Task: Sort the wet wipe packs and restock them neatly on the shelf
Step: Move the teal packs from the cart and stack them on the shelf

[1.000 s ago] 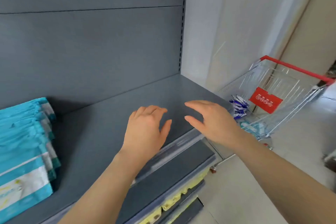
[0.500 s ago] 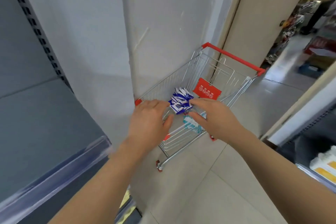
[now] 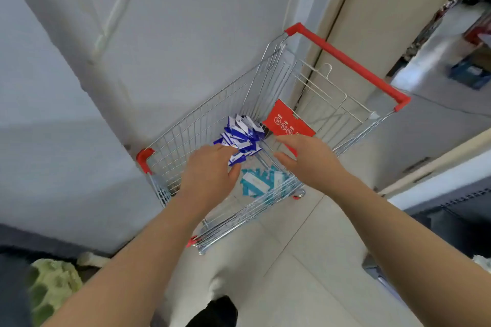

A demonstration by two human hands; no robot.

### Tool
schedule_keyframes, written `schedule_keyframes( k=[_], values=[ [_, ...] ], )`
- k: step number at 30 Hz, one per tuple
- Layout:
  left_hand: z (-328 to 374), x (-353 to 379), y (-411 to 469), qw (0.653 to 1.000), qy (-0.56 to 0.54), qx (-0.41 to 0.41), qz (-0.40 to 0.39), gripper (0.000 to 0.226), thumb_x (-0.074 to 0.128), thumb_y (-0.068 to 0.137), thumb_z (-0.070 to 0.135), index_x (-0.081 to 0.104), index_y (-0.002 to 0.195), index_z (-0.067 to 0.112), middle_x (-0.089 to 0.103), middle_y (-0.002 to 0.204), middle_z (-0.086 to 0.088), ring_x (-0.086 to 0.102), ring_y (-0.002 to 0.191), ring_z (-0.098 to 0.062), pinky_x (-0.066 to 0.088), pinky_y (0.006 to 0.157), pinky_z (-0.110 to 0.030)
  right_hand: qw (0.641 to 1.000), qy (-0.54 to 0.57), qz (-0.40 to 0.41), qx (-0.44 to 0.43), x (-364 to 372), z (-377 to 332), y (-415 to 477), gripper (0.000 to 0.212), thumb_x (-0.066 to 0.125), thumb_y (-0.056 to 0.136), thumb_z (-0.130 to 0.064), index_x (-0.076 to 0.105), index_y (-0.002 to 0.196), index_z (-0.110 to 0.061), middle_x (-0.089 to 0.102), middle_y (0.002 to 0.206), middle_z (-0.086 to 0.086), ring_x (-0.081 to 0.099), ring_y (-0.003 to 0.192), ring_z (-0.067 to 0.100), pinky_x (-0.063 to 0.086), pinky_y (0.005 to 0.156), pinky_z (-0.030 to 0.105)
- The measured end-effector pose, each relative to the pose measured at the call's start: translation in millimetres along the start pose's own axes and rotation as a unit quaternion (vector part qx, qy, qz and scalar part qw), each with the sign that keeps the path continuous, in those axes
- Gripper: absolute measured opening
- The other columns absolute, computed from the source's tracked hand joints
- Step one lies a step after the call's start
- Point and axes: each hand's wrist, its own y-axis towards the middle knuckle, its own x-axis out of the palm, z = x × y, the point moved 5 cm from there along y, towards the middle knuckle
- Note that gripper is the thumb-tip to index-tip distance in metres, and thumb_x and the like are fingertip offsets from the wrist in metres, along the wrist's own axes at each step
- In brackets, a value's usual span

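A wire shopping cart (image 3: 202, 125) with a red handle stands against the white wall. Inside it lie a heap of dark blue and white wet wipe packs (image 3: 243, 135) and, nearer to me, several teal and white wet wipe packs (image 3: 259, 184). My left hand (image 3: 210, 172) reaches over the cart's near rim, its fingertips at the edge of the blue heap, holding nothing. My right hand (image 3: 310, 158) hovers over the cart's right side with fingers spread and empty. The shelf with the stacked packs is out of view.
A red sign (image 3: 288, 122) hangs on the cart's folded child seat. A white wall (image 3: 132, 61) runs behind the cart, and a beige door (image 3: 385, 8) is beyond it. A dark shelf unit (image 3: 457, 210) stands at right. Green egg trays (image 3: 50, 287) sit at lower left.
My view has swung right from the grey shelf and its teal packs to the cart. Both hands have moved from above the shelf to over the cart's basket, still empty.
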Motion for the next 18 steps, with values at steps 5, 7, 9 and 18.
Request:
schedule_keyframes(
  k=[5,7,9,18],
  values=[
    [-5.8,55.0,74.0,0.997,0.013,-0.041,-0.06,0.038,0.048,0.097,0.042,0.053,0.131,0.026,0.061,0.125,0.003,0.057,0.108,-0.016,0.047,0.093,-0.032,0.998,0.0,-0.066,-0.002,34.9,57.4,75.7,0.044,0.046,0.097,-0.044,0.048,0.138,-0.029,0.055,0.137,-0.002,0.054,0.12,0.018,0.044,0.097,0.033],
    [-10.5,83.5,99.5,0.995,0.01,-0.057,-0.082,0.036,0.049,0.096,0.041,0.056,0.127,0.025,0.062,0.121,0.003,0.057,0.107,-0.016,0.048,0.093,-0.035,0.995,0.007,-0.102,-0.01,54.5,77.8,108.0,0.044,0.048,0.097,-0.042,0.048,0.138,-0.028,0.053,0.139,-0.001,0.053,0.122,0.018,0.043,0.099,0.034],
    [-17.5,118.4,122.7,0.991,-0.012,-0.08,-0.108,0.033,0.049,0.095,0.038,0.058,0.124,0.024,0.063,0.12,0.002,0.057,0.107,-0.018,0.048,0.093,-0.038,0.99,0.011,-0.137,-0.038,78.6,98.2,142.6,0.043,0.048,0.097,-0.04,0.048,0.138,-0.025,0.055,0.138,0.0,0.053,0.122,0.018,0.042,0.1,0.034],
    [-64.1,297.4,174.4,0.934,-0.101,-0.272,-0.207,0.039,0.054,0.094,0.035,0.052,0.132,0.025,0.054,0.133,0.004,0.05,0.122,-0.019,0.039,0.105,-0.038,0.955,0.022,-0.269,-0.125,212.6,177.5,259.4,0.046,0.052,0.096,-0.034,0.047,0.14,-0.021,0.055,0.138,0.006,0.057,0.117,0.022,0.043,0.101,0.036]
  ],
)
